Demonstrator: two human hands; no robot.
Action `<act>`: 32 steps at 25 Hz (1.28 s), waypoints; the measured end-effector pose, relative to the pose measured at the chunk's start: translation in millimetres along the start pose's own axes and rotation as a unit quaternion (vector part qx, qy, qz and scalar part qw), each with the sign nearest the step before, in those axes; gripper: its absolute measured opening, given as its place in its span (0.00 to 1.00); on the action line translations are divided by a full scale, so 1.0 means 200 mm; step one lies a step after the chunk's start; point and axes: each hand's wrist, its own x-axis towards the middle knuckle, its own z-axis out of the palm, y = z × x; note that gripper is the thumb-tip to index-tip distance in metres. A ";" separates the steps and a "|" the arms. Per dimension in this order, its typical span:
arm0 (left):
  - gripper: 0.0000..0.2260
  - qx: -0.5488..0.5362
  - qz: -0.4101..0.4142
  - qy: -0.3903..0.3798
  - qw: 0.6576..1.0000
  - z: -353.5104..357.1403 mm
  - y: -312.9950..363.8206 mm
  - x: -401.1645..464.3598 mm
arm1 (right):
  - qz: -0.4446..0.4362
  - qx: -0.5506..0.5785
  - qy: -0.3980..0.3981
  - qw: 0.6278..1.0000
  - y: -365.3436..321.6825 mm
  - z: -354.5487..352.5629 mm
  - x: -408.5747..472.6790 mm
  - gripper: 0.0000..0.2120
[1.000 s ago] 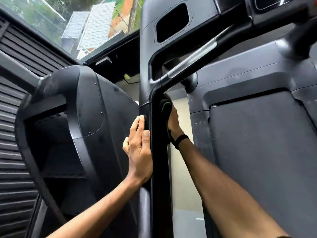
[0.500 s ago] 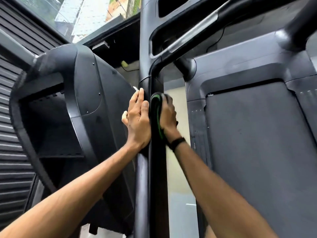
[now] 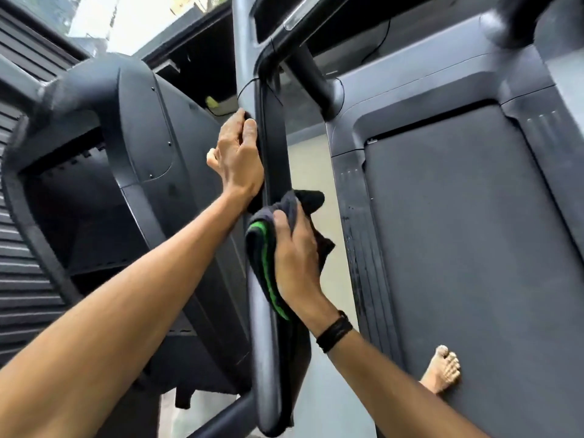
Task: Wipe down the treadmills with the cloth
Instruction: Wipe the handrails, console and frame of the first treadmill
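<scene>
Far left: slatted dark wall (image 3: 19,263), with a bright window (image 3: 126,17) at top left. Next over, a neighbouring machine's rounded black housing (image 3: 139,128), apart from both hands.

Left hand (image 3: 238,159) is laid flat on the left face of the treadmill upright (image 3: 265,358), fingers straight and pressed together, pointing up, thumb sticking out to the left. It holds nothing and is just braced against the post.

The upright runs top to bottom through frame centre; a handrail (image 3: 303,17) branches off its top toward the upper right.

Right hand (image 3: 297,257) sits lower on the same post, fingers curled round the cloth (image 3: 262,248), clamping it against the post's right side. The cloth is dark grey with a green edge; it wraps the front of the upright, and a loose corner sticks out above the knuckles. There is a black band (image 3: 335,331) on the right wrist.

Right of the post: pale floor strip (image 3: 316,159), then the treadmill deck (image 3: 458,248), dark belt. A bare foot (image 3: 441,369) stands on the belt at its lower edge.
</scene>
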 end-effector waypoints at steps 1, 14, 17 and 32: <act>0.16 -0.007 -0.007 0.023 1.000 -0.01 -0.01 -0.02 | -0.031 -0.041 -0.008 0.999 -0.03 0.03 0.06 0.32; 0.18 -0.100 -0.028 -0.040 0.994 -0.46 -0.50 -1.04 | 0.030 0.052 0.037 0.998 0.38 -0.11 -0.84 0.13; 0.21 -0.172 -0.082 -0.001 0.982 -0.56 -0.54 -1.08 | -0.313 -0.408 -0.028 0.857 0.26 -0.09 -0.92 0.24; 0.24 -0.241 -0.042 -0.050 0.968 -0.45 -0.28 -0.83 | -0.361 -0.671 -0.164 0.626 -0.27 0.08 0.24 0.25</act>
